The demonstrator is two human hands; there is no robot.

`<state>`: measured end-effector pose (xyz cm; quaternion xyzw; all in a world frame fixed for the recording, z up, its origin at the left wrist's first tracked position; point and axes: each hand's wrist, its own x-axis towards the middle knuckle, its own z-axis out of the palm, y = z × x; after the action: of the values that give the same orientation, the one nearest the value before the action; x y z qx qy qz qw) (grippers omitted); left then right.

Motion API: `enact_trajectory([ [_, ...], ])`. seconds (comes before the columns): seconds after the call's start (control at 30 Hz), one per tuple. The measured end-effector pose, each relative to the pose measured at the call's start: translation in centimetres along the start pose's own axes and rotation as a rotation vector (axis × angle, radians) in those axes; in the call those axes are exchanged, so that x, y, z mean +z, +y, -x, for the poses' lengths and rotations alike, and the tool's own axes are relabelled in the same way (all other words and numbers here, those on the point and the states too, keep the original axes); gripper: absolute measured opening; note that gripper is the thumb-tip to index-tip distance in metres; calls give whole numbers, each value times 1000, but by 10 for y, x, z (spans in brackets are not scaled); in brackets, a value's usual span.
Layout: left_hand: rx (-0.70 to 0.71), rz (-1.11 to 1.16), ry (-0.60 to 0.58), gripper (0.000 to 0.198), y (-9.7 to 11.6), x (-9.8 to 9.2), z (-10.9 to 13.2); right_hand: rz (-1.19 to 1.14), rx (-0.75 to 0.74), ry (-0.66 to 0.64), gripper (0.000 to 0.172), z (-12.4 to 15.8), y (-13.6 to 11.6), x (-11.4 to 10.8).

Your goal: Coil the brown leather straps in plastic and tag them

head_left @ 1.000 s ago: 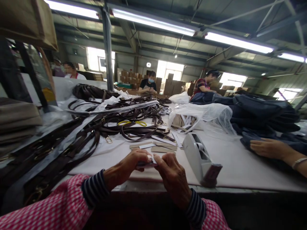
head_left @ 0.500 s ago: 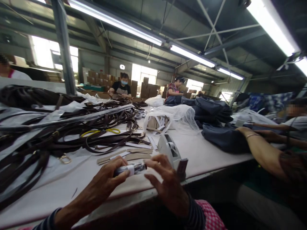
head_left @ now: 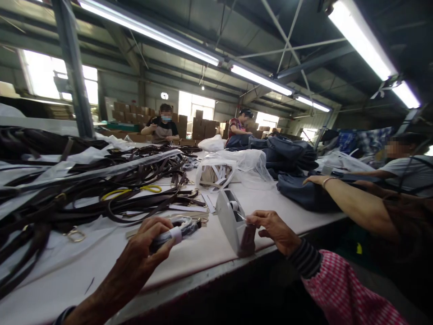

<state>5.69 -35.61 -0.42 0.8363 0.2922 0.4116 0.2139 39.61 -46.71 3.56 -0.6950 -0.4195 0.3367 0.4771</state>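
Note:
My left hand [head_left: 149,243] is wrapped round a coiled dark strap [head_left: 189,227] in clear plastic, with a white band around it. Its metal end points right. A grey tape dispenser [head_left: 227,221] stands upright near the table's front edge. At its cutting end, the thumb and fingers of my right hand [head_left: 270,225] pinch the end of the clear tape [head_left: 242,217]. Behind my left hand lie beige strips [head_left: 135,231], partly hidden.
Dark straps [head_left: 135,169] with metal clasps and a yellow cord [head_left: 117,193] cover the left of the white table [head_left: 203,257]. A clear bag [head_left: 250,164] of strips lies behind the dispenser. At right, a person's arm [head_left: 355,198] rests on dark blue bags [head_left: 304,194]; other people are beyond.
My right hand has left the wrapped strap and moved right to the dispenser, its fingers now closed on the tape. My left hand has shifted slightly left with the strap. The camera view has turned slightly.

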Motion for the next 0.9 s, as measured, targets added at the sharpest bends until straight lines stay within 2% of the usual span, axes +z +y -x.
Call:
enact_trajectory([
  [0.13,19,-56,85,40,-12,1,3,-139,33,95,29,-1,0,8],
  [0.3,-181,-53,72,45,-19,-7,2,-322,-114,257,32,26,10,22],
  [0.37,-247,-29,90,45,-22,-9,1,-407,-137,271,35,42,18,28],
  [0.47,-291,32,103,46,-24,-9,-2,-554,-53,209,41,55,33,36],
  [0.53,-320,86,92,47,-19,-7,-4,-556,-21,193,46,53,42,40],
  [0.6,-353,144,70,47,-10,-4,-5,-487,-56,217,49,46,49,40],
  [0.77,-383,228,64,40,21,-1,-1,-334,-108,249,52,45,68,30],
  [0.9,-297,265,103,30,37,10,2,-278,-134,137,50,62,71,38],
])
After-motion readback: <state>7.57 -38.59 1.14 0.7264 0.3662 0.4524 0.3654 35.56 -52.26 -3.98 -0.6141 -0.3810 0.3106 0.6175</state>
